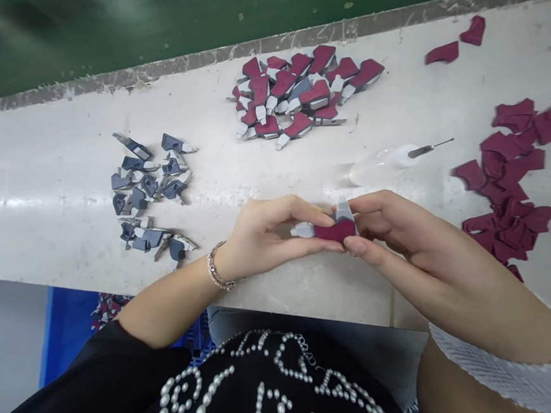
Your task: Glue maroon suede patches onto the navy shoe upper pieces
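Observation:
My left hand (273,232) pinches the left part of a small grey piece with a maroon face (333,230), thumb and fingers on its two long sides. The piece's light grey tip points left, and a grey prong sticks up from it. On its right end my right hand (397,241) has closed its thumb and fingers. Both hands hold this one piece just above the white table, near its front edge. Beyond them lies a clear bottle with a thin metal needle tip (420,152), on its side and pointing right.
A pile of maroon-faced grey pieces (284,92) lies at the back middle. Blue-grey pieces (149,187) are scattered at left, loose maroon pads (510,187) at right. Behind the white table (65,215) runs a green surface (128,17). A blue crate (68,324) stands below at left.

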Action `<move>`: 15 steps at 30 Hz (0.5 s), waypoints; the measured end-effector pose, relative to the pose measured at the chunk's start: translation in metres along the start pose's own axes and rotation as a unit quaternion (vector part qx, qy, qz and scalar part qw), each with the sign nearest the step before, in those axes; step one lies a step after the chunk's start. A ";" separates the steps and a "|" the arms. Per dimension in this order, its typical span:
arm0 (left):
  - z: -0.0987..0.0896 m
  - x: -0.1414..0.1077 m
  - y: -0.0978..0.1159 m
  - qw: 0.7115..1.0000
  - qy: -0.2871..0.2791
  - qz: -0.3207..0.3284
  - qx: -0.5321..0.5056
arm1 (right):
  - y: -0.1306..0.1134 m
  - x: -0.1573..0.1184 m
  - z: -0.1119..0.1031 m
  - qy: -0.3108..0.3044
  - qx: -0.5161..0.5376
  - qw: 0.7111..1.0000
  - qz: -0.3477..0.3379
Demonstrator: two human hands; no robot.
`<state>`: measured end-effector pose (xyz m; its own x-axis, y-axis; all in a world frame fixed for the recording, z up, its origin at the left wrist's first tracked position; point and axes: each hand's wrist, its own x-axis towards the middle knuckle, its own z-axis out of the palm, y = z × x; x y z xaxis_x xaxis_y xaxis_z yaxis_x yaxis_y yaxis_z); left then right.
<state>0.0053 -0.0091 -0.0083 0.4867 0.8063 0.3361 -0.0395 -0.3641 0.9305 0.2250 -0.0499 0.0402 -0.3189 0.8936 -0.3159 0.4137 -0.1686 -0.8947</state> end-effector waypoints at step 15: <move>-0.006 0.004 0.009 0.989 -0.103 -0.096 0.045 | -0.011 -0.003 0.003 0.045 -0.155 0.985 -0.069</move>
<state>0.0014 -0.0062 0.0022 0.6451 0.7563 0.1092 0.1445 -0.2611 0.9544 0.2190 -0.0519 0.0500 -0.3185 0.9349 -0.1563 0.6164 0.0790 -0.7834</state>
